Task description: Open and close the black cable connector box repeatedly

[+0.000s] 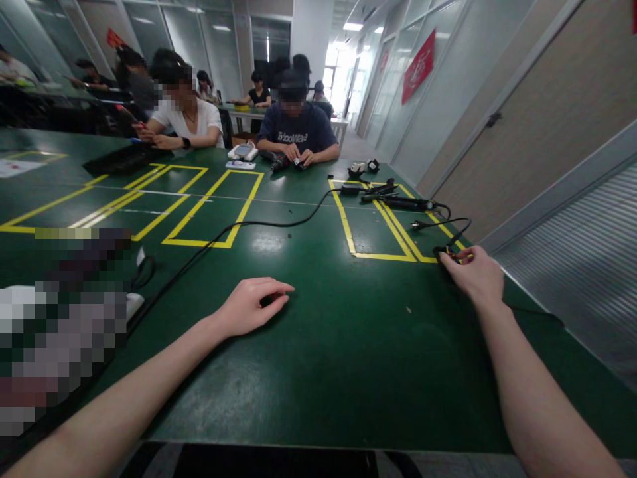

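My left hand (251, 304) lies on the green table (318, 372) with its fingers stretched out and nothing in them. At the table's right side, my right hand (475, 275) is closed in a pinch on a small black part with coloured wires (440, 252); its exact kind is partly hidden by the fingers. A short black cord with a plug (421, 226) lies just beyond that hand. Farther back lies a long black rod-shaped tool (411, 202) with a cord, across the yellow tape lines.
A black cable (269, 224) runs across the table from the left. Yellow tape rectangles (231, 237) mark the surface. Across the table, one person handles small parts beside a power drill (279, 164); another sits near a black tray (117, 159). Blurred items lie at left.
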A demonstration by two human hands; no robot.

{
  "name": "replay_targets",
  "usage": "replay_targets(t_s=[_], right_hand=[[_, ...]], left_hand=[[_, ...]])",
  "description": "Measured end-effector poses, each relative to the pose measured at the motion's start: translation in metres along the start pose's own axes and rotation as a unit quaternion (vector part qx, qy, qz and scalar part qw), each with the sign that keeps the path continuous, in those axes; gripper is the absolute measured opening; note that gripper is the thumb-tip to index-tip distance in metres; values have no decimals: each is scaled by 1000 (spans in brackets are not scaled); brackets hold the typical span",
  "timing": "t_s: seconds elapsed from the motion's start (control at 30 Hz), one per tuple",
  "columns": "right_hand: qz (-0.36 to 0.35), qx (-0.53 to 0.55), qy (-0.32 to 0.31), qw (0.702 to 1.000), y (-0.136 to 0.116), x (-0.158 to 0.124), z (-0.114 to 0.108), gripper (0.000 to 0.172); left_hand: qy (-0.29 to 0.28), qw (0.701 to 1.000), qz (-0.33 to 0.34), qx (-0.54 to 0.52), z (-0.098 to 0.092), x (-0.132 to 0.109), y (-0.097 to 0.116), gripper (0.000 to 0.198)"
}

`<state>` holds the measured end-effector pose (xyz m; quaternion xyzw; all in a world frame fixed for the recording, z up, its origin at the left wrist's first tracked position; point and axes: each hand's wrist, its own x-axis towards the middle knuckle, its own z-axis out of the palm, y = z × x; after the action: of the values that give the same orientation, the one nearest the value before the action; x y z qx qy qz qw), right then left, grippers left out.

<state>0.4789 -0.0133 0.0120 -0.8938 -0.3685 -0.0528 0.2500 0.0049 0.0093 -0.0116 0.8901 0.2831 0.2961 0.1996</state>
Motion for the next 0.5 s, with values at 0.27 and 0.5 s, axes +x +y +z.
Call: replay_targets(t_s=[0.27,0.5], right_hand=[[6,-30,-14,999,-6,-4,-3,35],[11,-20,13,1000,17,12,7,36]], left_hand=[[1,1000,-3,-7,-1,0,1,24],[4,1000,-2,-12,-1,0,2,23]])
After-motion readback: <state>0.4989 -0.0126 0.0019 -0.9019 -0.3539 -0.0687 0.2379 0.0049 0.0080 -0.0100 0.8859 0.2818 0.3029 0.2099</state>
